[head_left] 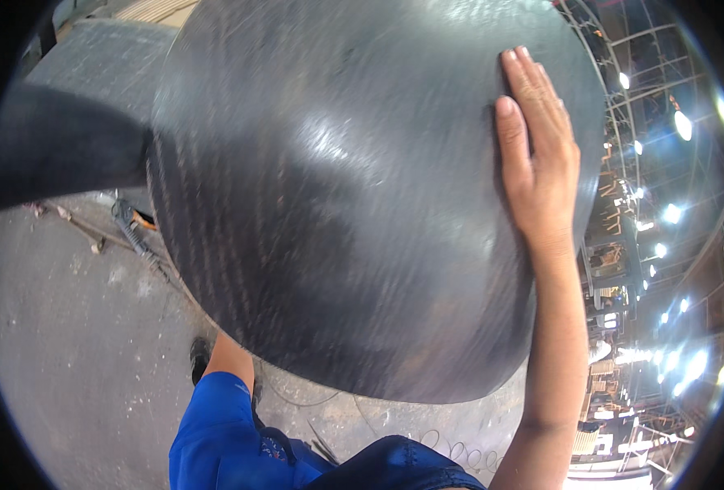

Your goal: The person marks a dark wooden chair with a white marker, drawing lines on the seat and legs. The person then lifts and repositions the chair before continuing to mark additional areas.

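I see a big dark domed metal disc (337,196) filling the view from centre to twelve o'clock, tilted up off the concrete floor (68,327). My right hand (541,155) lies spread flat against its face at two o'clock. My left hand is hidden behind the disc at seven o'clock; I cannot tell its grip. With only a flat palm steadying it, I judge the disc could slip and drop toward my legs.
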`<state>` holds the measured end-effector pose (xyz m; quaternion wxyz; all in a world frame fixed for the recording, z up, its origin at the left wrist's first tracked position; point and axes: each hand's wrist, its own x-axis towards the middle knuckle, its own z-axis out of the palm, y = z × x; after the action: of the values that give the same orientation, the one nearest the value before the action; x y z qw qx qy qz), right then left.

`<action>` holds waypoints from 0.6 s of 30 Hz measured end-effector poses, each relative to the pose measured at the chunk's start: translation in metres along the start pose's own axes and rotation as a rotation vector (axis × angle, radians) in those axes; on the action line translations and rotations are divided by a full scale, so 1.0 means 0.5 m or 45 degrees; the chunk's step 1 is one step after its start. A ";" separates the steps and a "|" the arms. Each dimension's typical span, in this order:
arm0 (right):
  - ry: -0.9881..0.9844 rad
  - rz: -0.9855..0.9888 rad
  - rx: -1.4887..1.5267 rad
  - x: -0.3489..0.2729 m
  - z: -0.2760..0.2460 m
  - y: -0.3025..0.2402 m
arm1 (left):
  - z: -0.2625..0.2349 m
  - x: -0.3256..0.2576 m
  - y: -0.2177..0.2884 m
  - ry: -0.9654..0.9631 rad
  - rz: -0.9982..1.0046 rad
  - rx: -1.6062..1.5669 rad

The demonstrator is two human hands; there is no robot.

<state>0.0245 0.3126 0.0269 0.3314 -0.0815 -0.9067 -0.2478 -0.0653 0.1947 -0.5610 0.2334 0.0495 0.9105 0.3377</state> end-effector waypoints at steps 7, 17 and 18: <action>-0.053 0.095 -0.106 0.007 -0.031 -0.037 | -0.044 -0.037 -0.016 -0.010 -0.115 -0.325; 0.026 0.115 0.130 -0.010 -0.060 -0.049 | -0.360 -0.354 -0.135 -0.436 0.126 -1.020; 0.041 0.150 0.030 -0.009 -0.066 -0.030 | -0.417 -0.379 -0.133 -0.465 0.185 -1.020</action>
<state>0.0416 0.2831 0.0399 0.3608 -0.1269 -0.8978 -0.2185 0.0117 -0.0268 -0.3913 0.3667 0.0778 0.6459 0.6651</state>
